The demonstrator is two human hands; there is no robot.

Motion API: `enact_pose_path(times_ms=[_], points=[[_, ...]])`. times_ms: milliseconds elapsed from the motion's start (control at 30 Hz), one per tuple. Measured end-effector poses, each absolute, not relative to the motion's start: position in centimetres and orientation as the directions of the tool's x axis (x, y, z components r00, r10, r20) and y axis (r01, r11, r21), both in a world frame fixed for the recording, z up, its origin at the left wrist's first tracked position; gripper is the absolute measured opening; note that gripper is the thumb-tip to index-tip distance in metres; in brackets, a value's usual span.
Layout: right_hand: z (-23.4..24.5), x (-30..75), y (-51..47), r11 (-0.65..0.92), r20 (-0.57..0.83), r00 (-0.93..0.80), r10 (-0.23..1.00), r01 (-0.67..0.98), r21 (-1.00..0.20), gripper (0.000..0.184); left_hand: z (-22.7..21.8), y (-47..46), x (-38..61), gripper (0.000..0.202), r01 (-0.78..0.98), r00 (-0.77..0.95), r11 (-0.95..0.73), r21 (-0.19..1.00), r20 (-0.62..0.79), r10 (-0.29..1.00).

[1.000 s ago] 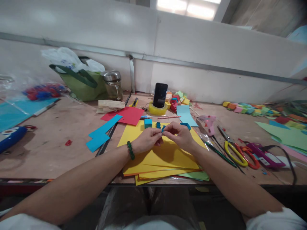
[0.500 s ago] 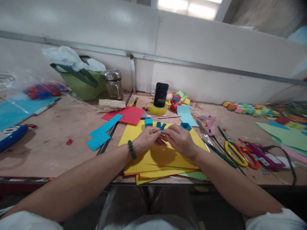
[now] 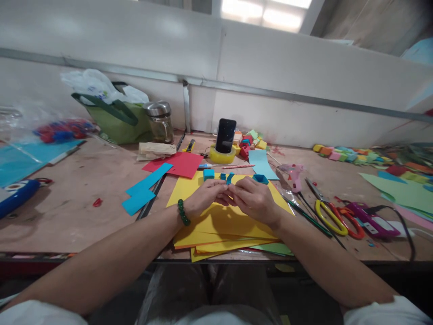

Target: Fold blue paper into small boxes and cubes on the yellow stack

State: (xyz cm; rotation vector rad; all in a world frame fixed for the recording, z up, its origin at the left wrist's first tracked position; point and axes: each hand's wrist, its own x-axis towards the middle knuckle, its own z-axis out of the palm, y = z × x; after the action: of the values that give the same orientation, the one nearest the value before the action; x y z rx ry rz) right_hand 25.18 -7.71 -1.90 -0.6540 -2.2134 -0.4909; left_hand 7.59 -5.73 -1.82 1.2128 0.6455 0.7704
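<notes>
My left hand, with a green bead bracelet at its wrist, and my right hand meet fingertip to fingertip above yellow paper sheets. Both are closed in a pinch on a small blue paper strip; its curved end sticks up beyond the fingers, which hide the rest. Just past my fingers lies a small folded blue piece. A blue paper cube sits beyond my left hand, and an open blue paper box beyond my right.
A phone leans in a yellow tape roll at the back. Scissors, a pink glue gun and a purple device lie right. Blue strips and red paper lie left; a glass jar stands behind.
My fingertips have drawn closer together, and the blue strip's end now stands more upright between them. The view has shifted slightly; other things rest where they were.
</notes>
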Motion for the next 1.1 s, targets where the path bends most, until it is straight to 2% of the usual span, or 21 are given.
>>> enact_pose_path(times_ms=[100, 167, 233, 300, 467, 633, 767, 967, 1100], points=[[-2.2, 25.2, -7.5, 0.812, 0.758, -0.418, 0.5, 0.532, -0.241, 0.013, -2.0, -5.6, 7.6, 0.04, -0.132, 0.568, 0.106, 0.986, -0.013, 0.823], [-2.4, 25.2, -7.2, 0.716, 0.685, -0.282, 0.672, 0.484, -0.503, 0.01, -2.1, -5.7, 7.7, 0.04, -0.087, 0.559, 0.043, 0.995, 0.013, 0.829], [-2.6, 25.0, -6.9, 0.599, 0.57, -0.212, 0.794, 0.436, -0.672, 0.017, -2.2, -5.9, 7.8, 0.038, -0.045, 0.553, -0.029, 0.999, 0.05, 0.832], [-2.7, 24.8, -6.6, 0.535, 0.492, -0.211, 0.844, 0.376, -0.756, 0.023, -2.2, -6.0, 7.9, 0.036, -0.01, 0.545, -0.094, 0.995, 0.085, 0.834], [-3.0, 24.7, -6.4, 0.484, 0.439, -0.211, 0.873, 0.269, -0.833, 0.027, -2.3, -6.0, 8.0, 0.027, 0.059, 0.526, -0.219, 0.974, 0.156, 0.836], [-3.0, 24.7, -6.8, 0.498, 0.458, -0.198, 0.867, 0.29, -0.817, 0.028, -2.2, -6.1, 7.9, 0.025, 0.105, 0.532, -0.31, 0.945, 0.21, 0.82], [-3.0, 24.5, -6.9, 0.525, 0.486, -0.201, 0.851, 0.36, -0.771, 0.029, -2.1, -6.1, 7.9, 0.027, 0.102, 0.543, -0.262, 0.96, 0.167, 0.823], [-3.3, 24.3, -6.9, 0.504, 0.465, -0.194, 0.864, 0.319, -0.803, 0.028, -1.8, -6.1, 7.9, 0.028, 0.041, 0.555, -0.206, 0.978, 0.149, 0.818], [-2.8, 24.4, -7.0, 0.558, 0.521, -0.202, 0.829, 0.368, -0.744, 0.027, -1.6, -6.1, 7.5, 0.038, -0.034, 0.594, -0.064, 0.997, 0.072, 0.801]])
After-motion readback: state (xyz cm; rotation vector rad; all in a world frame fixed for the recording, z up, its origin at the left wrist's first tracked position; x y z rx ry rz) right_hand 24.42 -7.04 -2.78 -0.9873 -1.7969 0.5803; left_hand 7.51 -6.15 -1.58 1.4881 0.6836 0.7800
